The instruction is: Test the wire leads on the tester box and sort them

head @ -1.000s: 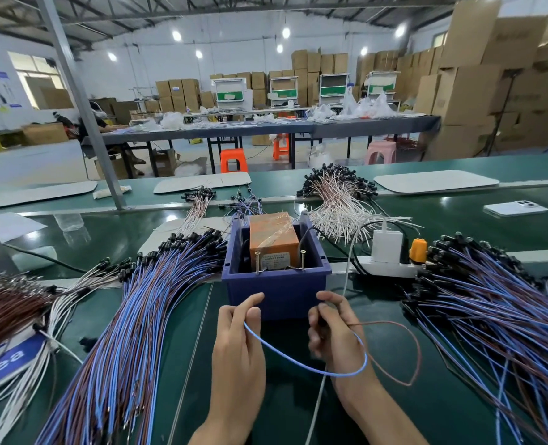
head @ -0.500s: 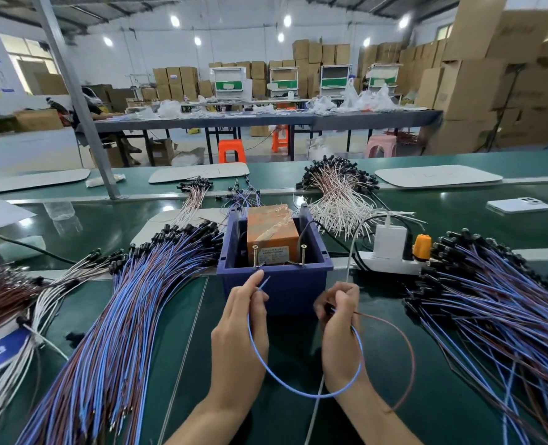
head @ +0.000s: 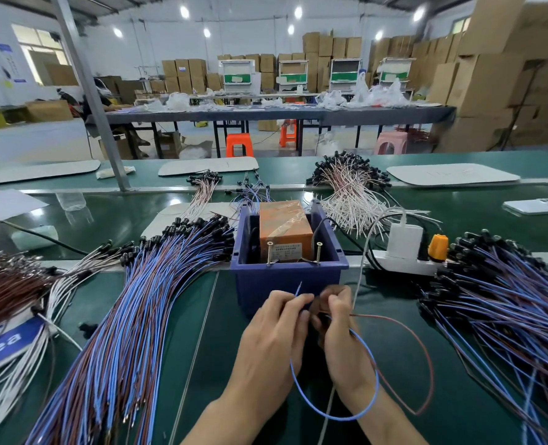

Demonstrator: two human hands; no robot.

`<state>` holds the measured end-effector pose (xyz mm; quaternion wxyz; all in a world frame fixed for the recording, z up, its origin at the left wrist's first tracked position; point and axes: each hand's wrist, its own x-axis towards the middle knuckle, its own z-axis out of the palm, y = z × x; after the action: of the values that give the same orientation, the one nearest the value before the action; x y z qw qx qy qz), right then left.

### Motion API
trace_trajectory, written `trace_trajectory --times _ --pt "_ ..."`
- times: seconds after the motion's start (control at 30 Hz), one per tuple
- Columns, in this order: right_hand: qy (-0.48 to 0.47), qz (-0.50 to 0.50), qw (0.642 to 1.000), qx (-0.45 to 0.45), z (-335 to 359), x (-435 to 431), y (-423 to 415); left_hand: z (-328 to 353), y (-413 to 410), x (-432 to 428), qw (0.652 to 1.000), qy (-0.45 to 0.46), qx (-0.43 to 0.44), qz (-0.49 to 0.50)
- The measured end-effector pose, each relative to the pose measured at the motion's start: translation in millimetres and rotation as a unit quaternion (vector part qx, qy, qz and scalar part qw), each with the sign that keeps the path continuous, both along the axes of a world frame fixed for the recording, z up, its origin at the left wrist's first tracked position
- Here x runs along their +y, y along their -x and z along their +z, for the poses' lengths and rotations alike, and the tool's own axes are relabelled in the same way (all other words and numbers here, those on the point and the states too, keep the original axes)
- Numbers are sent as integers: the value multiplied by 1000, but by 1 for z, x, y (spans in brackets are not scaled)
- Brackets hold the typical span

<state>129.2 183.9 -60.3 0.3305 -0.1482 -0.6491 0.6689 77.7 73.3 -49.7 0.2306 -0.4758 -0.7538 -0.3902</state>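
Blue wire (head: 373,390) is pinched near its tip by the left hand (head: 266,345), brown wire (head: 426,364) by the right hand (head: 340,332), just before the tester box (head: 285,229). Testing is judged in hand: both tips must be touched to the screw posts (head: 269,252).

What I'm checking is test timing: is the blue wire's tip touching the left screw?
Apart. The head view shows the blue wire's tip ending over the bin wall, well below the left screw.

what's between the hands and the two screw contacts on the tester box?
Head view: just the blue bin's front wall, between left hand, right hand and the screws.
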Motion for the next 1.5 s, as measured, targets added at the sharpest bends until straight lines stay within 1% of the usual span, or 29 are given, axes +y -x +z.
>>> trace_trajectory --times 0.13,0.3,0.4,0.5,0.7,0.8,0.87,0.93,1.03,1.1,1.2,1.27,1.37,1.5 --pt "-59 -4 998 -25 -6 1 0 1 -2 -1 999 14 29 -13" --pt "-146 -12 988 -48 -12 3 0 0 1 -3 998 13 67 -2" --pt "-156 -18 986 -48 -11 4 1 0 3 -3 995 13 94 39" --pt "-158 -26 986 -56 -11 5 0 -2 5 -3 992 10 100 78" --pt "-168 3 984 -52 -6 5 -4 -6 9 -3 990 -2 103 100" --pt "-137 -14 990 -32 -1 4 -5 -7 10 -4 993 -25 73 85" --pt "-106 -45 993 -11 2 6 -6 -5 9 -5 996 -48 38 70" --pt "-88 -79 993 18 4 8 -6 -2 7 -7 994 -89 -8 67" --pt "-71 -126 987 64 8 11 -4 0 6 -7 978 -158 -107 78" --pt "-76 -151 982 83 9 11 -2 -1 10 -6 969 -178 -147 91" --pt "-109 -177 974 93 7 10 2 -3 19 -5 946 -227 -207 101" --pt "-130 -191 968 94 8 10 6 -5 21 -4 940 -240 -221 103" --pt "-141 -210 963 97 7 11 15 -5 20 -4 940 -239 -219 107" --pt "-148 -234 955 107 5 15 21 -3 25 -1 943 -253 -186 114"
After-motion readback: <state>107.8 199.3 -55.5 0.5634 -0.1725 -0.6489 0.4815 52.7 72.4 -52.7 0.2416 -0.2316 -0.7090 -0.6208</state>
